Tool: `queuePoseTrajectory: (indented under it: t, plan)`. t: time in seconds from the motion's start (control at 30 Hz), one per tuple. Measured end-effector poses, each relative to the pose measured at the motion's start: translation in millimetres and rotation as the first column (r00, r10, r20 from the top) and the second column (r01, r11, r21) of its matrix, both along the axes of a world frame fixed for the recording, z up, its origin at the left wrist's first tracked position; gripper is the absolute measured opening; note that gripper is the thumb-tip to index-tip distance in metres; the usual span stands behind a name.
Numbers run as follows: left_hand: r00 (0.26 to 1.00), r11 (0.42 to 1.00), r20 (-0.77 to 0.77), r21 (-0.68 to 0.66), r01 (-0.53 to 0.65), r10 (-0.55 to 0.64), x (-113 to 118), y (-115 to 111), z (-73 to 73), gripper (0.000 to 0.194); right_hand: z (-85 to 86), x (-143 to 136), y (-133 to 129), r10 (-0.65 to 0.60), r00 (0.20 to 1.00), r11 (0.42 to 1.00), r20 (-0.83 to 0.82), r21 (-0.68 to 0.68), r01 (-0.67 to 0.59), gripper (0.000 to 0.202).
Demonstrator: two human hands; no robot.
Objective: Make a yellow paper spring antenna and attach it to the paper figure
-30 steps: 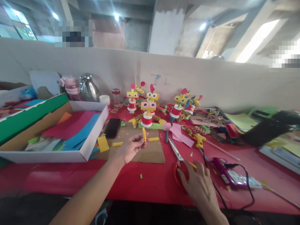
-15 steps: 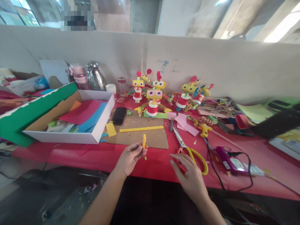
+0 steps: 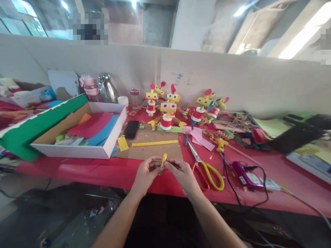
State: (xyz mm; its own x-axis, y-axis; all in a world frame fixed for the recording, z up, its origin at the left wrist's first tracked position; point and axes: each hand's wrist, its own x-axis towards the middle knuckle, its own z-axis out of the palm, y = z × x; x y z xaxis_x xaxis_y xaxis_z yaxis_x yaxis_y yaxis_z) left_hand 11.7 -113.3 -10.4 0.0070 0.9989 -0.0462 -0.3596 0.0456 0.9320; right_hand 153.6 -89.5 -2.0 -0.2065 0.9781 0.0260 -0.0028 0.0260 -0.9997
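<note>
A small folded yellow paper strip (image 3: 164,159), pleated like a spring, stands upright between my two hands. My left hand (image 3: 148,171) pinches it near its lower end. The fingertips of my right hand (image 3: 183,172) are closed on its right side. Beyond my hands a long yellow paper strip (image 3: 155,143) lies across a cardboard sheet (image 3: 170,151). To the right of my right hand lie scissors (image 3: 204,165) with one red and one yellow handle.
An open white box (image 3: 69,151) of coloured paper stands left, near a phone (image 3: 131,129). Several paper robot figures (image 3: 167,120) stand at the back. On the right are a yellow glue gun (image 3: 221,144), a purple power strip (image 3: 249,175) with cables, and pink paper (image 3: 199,136).
My right hand has moved left from over the scissors and taken hold of the pleated strip. The strip and my left hand have shifted slightly right. The scissors are now uncovered.
</note>
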Motion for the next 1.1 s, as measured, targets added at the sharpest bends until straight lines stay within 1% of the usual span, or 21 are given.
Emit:
queuePoseTrajectory:
  t: [0.13, 0.23, 0.27, 0.37, 0.53, 0.6, 0.67, 0.73, 0.93, 1.1]
  plan:
    - [1.0, 1.0, -0.021, 0.008, 0.019, -0.018, 3.1, -2.6, 1.9, 0.03, 2.9, 2.5, -1.7, 0.0, 0.999, 0.999, -0.036, -0.044, -0.002, 0.023]
    - [0.999, 1.0, -0.037, 0.025, 0.005, -0.004, 5.3, -3.3, 1.5, 0.03, 4.3, 4.7, -2.3, 0.024, 0.998, 1.0, -0.051, -0.017, -0.025, 0.025]
    - [0.999, 0.999, -0.046, 0.026, -0.022, 0.023, 5.8, -3.3, 1.5, 0.033, 4.6, 5.3, -2.3, 0.04, 0.999, 0.999, -0.031, 0.003, -0.04, 0.025]
    - [0.998, 0.999, -0.057, 0.033, -0.02, 0.021, 6.0, -3.2, 2.6, 0.036, 5.7, 5.9, -2.1, 0.063, 0.998, 0.996, 0.007, 0.062, -0.063, 0.023]
    - [0.998, 0.999, -0.055, 0.046, -0.006, 0.009, 4.3, -2.8, 5.8, 0.035, 6.8, 2.0, 0.2, 0.091, 0.993, 0.995, -0.072, 0.042, -0.088, 0.022]
    - [0.998, 0.999, -0.053, 0.049, -0.014, 0.017, 3.3, -2.1, 6.0, 0.037, 7.5, -0.1, 2.0, 0.067, 0.996, 0.997, -0.061, 0.041, -0.065, 0.022]
    - [0.998, 0.998, -0.047, 0.046, -0.041, 0.043, 2.0, -1.3, 5.5, 0.044, 8.5, -1.5, 3.9, 0.008, 0.999, 0.999, -0.034, 0.051, -0.007, 0.022]
    - [0.996, 0.997, -0.066, 0.049, -0.053, 0.057, 0.3, -0.4, 4.0, 0.045, 9.1, -1.9, 5.8, -0.032, 0.999, 0.999, -0.039, 0.035, 0.034, 0.023]
    - [0.988, 0.992, -0.088, 0.009, -0.126, 0.126, -2.7, -0.3, -0.5, 0.036, 4.2, -1.5, 7.7, -0.054, 0.991, 0.997, -0.12, -0.063, 0.047, 0.023]
    - [0.987, 0.988, -0.057, -0.015, -0.153, 0.152, 1.5, 0.6, -0.7, 0.03, -0.3, -2.3, 6.8, -0.042, 0.989, 0.996, -0.139, -0.086, 0.03, 0.021]
